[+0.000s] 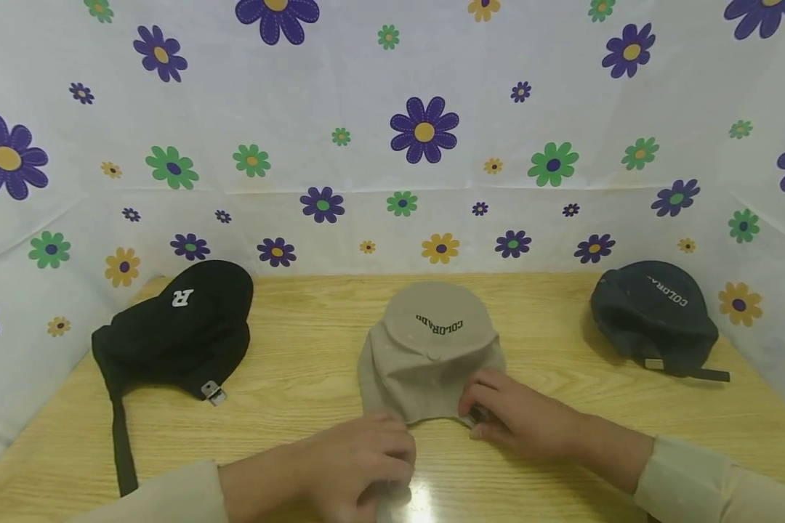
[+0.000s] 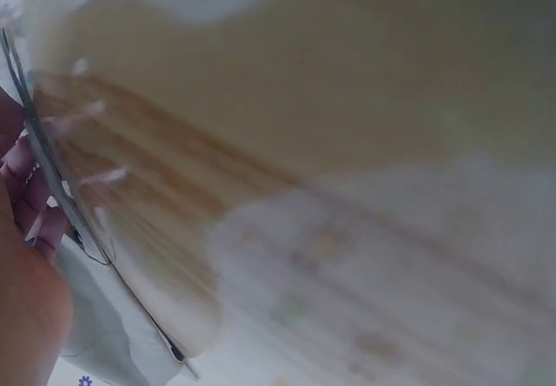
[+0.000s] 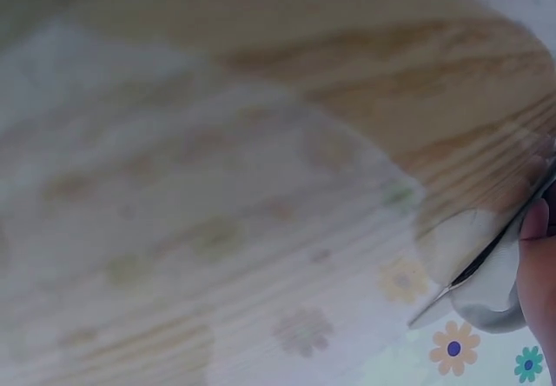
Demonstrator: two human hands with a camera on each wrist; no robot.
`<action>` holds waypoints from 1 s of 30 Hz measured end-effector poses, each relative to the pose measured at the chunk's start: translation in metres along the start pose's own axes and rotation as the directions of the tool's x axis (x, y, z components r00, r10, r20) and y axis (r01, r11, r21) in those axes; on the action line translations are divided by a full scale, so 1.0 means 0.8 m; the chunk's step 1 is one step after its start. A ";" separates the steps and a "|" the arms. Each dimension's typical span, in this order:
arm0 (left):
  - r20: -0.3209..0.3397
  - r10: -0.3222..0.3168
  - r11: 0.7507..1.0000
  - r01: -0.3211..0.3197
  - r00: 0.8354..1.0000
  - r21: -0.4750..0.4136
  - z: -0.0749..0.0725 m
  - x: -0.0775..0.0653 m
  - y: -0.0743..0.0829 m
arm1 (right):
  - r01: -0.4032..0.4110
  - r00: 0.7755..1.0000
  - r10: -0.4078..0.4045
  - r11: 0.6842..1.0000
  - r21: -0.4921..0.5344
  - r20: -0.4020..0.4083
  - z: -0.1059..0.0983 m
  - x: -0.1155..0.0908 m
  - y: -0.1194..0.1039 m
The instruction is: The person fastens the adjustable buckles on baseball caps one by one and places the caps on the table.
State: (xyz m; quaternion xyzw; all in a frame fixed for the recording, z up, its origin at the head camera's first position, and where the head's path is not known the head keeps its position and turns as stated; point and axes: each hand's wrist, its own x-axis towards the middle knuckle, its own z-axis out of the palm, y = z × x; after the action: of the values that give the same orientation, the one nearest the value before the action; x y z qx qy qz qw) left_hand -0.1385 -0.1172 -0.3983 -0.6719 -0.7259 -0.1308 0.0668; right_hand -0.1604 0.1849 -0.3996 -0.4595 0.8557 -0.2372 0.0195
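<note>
A beige baseball cap marked COLORADO lies at the middle of the table, its lettering upside down to me. At the cap's near left edge, my left hand has its fingers curled around the strap; a pale strap end shows below them. My right hand pinches the near right edge of the cap, by the buckle, which the fingers mostly cover. In the left wrist view, the left hand is at the left border. The right wrist view catches my right thumb against the cap's edge.
On the left lies a black cap with a white R, its long strap hanging toward me. A navy cap sits at the right. Behind the wooden table hangs a flower-patterned cloth. Reflections blur much of both wrist views.
</note>
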 end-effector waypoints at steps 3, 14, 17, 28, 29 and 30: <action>0.007 0.001 1.000 -0.002 1.000 0.019 0.001 0.002 0.001 | 0.003 1.000 -0.003 1.000 0.012 -0.019 0.002 0.000 0.003; -0.068 0.015 0.996 -0.010 0.998 0.085 0.003 0.003 0.005 | 0.049 0.991 -0.051 0.999 -0.023 -0.125 0.003 0.001 0.000; -0.110 0.042 0.991 -0.027 0.993 0.134 0.004 0.004 0.004 | 0.050 0.989 -0.060 0.996 -0.074 -0.137 0.003 0.002 -0.001; -0.156 0.021 0.982 0.009 0.988 0.187 0.006 0.003 0.001 | 0.053 0.996 -0.062 0.989 -0.135 -0.064 0.000 0.001 -0.002; -0.165 0.013 0.983 0.017 0.986 0.180 0.007 0.003 0.001 | 0.059 0.996 -0.068 0.988 -0.146 -0.061 0.000 0.001 -0.001; -0.176 0.009 0.983 0.023 0.984 0.182 0.007 0.003 0.001 | 0.065 0.995 -0.075 0.986 -0.156 -0.060 0.000 0.001 -0.001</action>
State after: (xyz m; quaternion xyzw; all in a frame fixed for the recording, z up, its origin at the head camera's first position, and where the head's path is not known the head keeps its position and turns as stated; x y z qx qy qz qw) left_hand -0.1376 -0.1136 -0.4033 -0.6462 -0.7284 -0.1226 0.1917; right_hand -0.1601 0.1839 -0.3987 -0.4815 0.8549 -0.1861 -0.0525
